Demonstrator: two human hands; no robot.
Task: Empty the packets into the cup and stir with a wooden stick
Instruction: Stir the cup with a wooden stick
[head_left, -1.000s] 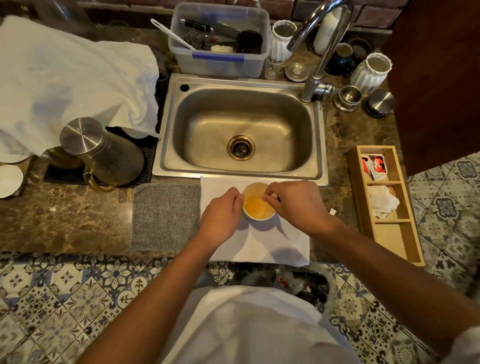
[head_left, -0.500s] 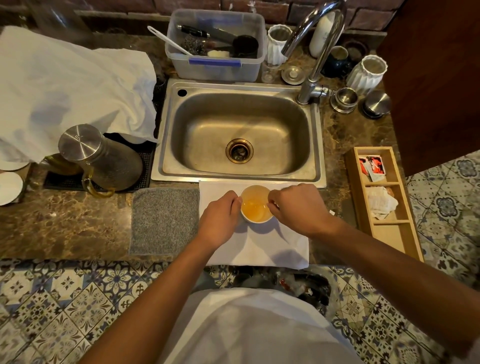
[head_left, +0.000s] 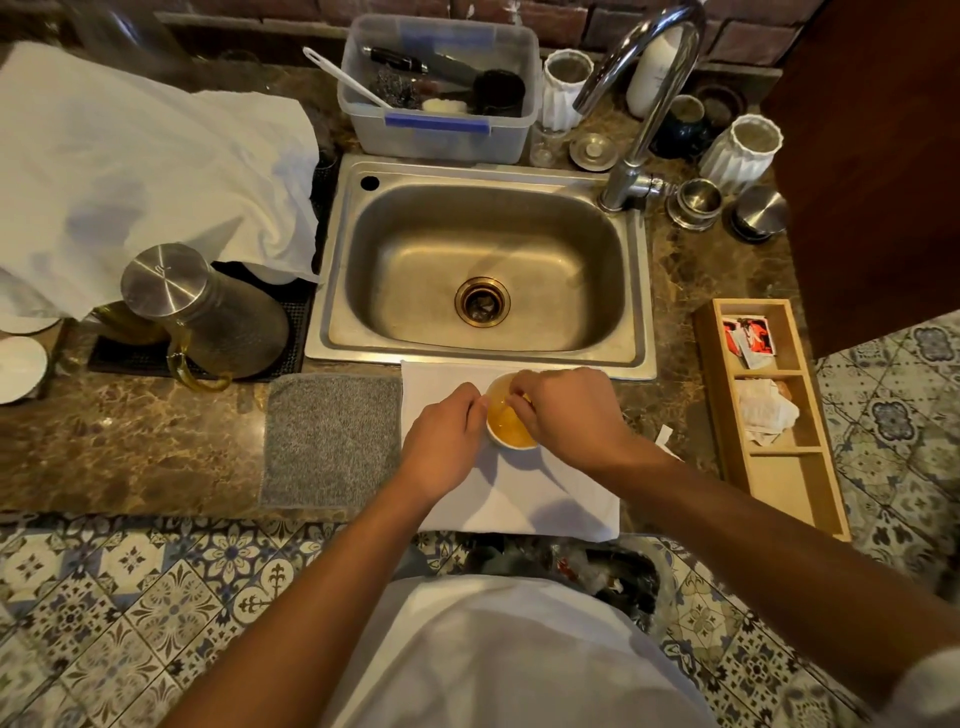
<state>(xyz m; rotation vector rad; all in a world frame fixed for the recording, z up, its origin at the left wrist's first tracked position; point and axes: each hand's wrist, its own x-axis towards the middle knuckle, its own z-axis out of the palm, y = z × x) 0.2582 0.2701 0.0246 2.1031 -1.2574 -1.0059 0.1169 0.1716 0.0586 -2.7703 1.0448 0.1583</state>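
Observation:
A small white cup (head_left: 511, 435) with yellow liquid stands on a white cloth (head_left: 545, 501) just in front of the sink. My left hand (head_left: 441, 441) grips the cup's left side. Above the cup's right rim, my right hand (head_left: 566, 415) has its fingertips pinched together and dipped over the liquid. They seem closed on a thin wooden stick, which is almost wholly hidden by the fingers. Red packets (head_left: 750, 335) lie in the far compartment of a wooden tray (head_left: 779, 483) on the right. Crumpled white packets (head_left: 766, 413) fill its middle compartment.
A steel sink (head_left: 483, 270) with a tall tap (head_left: 639, 119) lies right behind the cup. To the left are a grey mat (head_left: 330, 439) and a metal-lidded jug (head_left: 208, 312). A torn paper scrap (head_left: 664, 434) lies beside my right wrist. The counter edge runs close below the cloth.
My right hand's fingertips have moved from the cup's far rim to over the liquid. The left hand stays on the cup. The view has tilted slightly.

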